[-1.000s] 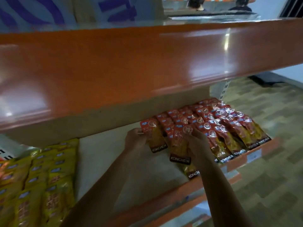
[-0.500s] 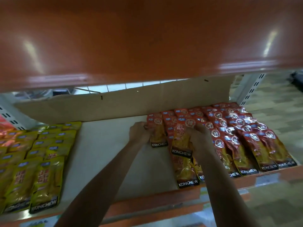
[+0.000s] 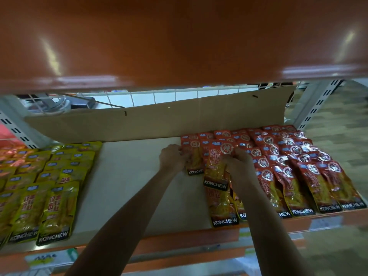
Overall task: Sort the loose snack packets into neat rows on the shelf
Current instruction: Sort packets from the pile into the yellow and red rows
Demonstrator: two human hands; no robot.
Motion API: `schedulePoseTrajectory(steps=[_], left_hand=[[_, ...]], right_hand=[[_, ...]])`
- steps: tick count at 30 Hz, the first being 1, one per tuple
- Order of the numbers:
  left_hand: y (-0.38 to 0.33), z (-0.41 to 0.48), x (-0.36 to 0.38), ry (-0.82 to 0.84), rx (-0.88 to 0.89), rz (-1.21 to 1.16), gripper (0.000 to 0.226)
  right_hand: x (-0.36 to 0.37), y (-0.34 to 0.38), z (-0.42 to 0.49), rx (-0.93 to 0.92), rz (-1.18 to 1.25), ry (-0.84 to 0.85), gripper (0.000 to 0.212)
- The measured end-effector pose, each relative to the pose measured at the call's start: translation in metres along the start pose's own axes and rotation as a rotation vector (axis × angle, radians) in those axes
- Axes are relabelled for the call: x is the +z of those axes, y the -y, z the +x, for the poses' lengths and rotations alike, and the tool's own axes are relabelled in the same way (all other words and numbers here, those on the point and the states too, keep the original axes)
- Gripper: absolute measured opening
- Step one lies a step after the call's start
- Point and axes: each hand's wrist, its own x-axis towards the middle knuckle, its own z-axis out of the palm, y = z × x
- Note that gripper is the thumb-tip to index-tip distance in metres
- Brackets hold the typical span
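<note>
The left hand point(image 3: 172, 158) curls on, seemingly pinching, the leftmost red foil snack packet point(image 3: 194, 162) lying on the pale flat shelf board point(image 3: 129, 176). The right hand point(image 3: 240, 168) grips a second red packet point(image 3: 216, 170) just right of it.

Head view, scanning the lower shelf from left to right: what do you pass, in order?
yellow packets → bare shelf board → left hand → the red packet it grips → second red packet → right hand holding it → red packet rows
</note>
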Motion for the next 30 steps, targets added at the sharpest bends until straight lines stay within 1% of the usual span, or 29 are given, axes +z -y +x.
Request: schedulePoseTrajectory(steps=[2, 3, 4, 6, 8, 10, 11, 12, 14, 15, 17, 18, 20, 22, 25, 28, 30], left_hand=[[-0.001, -0.006, -0.002, -0.038, -0.005, -0.010, 0.019], [-0.003, -0.011, -0.004, -0.077, 0.001, -0.019, 0.027], [-0.003, -0.016, -0.006, -0.117, 0.023, -0.035, 0.035], [-0.006, -0.028, -0.012, -0.130, 0.087, -0.112, 0.036], [-0.007, -0.038, -0.017, 0.018, 0.108, -0.304, 0.030], [-0.006, -0.046, -0.020, 0.198, 0.105, -0.494, 0.015], [-0.005, -0.049, -0.021, 0.242, 0.120, -0.525, 0.009], [-0.004, -0.051, -0.022, 0.254, 0.133, -0.540, 0.008], [-0.001, -0.053, -0.024, 0.204, 0.117, -0.556, 0.008], [0.002, -0.053, -0.024, 0.155, 0.086, -0.570, 0.008], [0.009, -0.053, -0.026, 0.026, 0.004, -0.612, 0.009], [0.012, -0.053, -0.027, -0.035, -0.027, -0.626, 0.010], [0.019, -0.050, -0.027, -0.099, -0.054, -0.598, 0.009], [0.020, -0.051, -0.024, -0.086, -0.060, -0.509, 0.006], [0.019, -0.053, -0.015, -0.036, -0.044, -0.433, 0.011], [0.018, -0.052, -0.006, -0.034, -0.036, -0.378, 0.016], [0.018, -0.052, -0.003, -0.042, -0.006, -0.316, 0.016]], right_hand=[[0.001, -0.001, 0.001, -0.026, -0.019, 0.014, 0.010], [0.001, -0.001, 0.001, -0.040, -0.033, 0.015, 0.008], [0.002, -0.002, 0.002, -0.049, -0.048, 0.015, 0.012], [0.006, 0.000, 0.002, -0.066, -0.064, 0.012, 0.010], [0.012, 0.003, 0.001, -0.083, -0.050, 0.018, 0.008], [0.019, 0.006, 0.001, -0.098, -0.050, 0.027, 0.007], [0.022, 0.008, -0.001, -0.114, -0.064, 0.042, 0.004], [0.025, 0.009, -0.001, -0.132, -0.081, 0.062, 0.004], [0.029, 0.008, -0.002, -0.152, -0.107, 0.092, 0.005], [0.029, 0.008, -0.002, -0.155, -0.120, 0.097, 0.011], [0.026, 0.006, 0.000, -0.131, -0.145, 0.073, 0.030], [0.024, 0.005, 0.000, -0.128, -0.162, 0.055, 0.034], [0.018, 0.004, 0.000, -0.147, -0.209, 0.027, 0.035], [0.015, 0.004, -0.003, -0.155, -0.241, 0.004, 0.034], [0.016, 0.004, -0.008, -0.130, -0.265, -0.003, 0.032], [0.014, 0.005, -0.010, -0.135, -0.276, 0.000, 0.020], [0.013, 0.005, -0.010, -0.136, -0.276, -0.002, 0.019]])
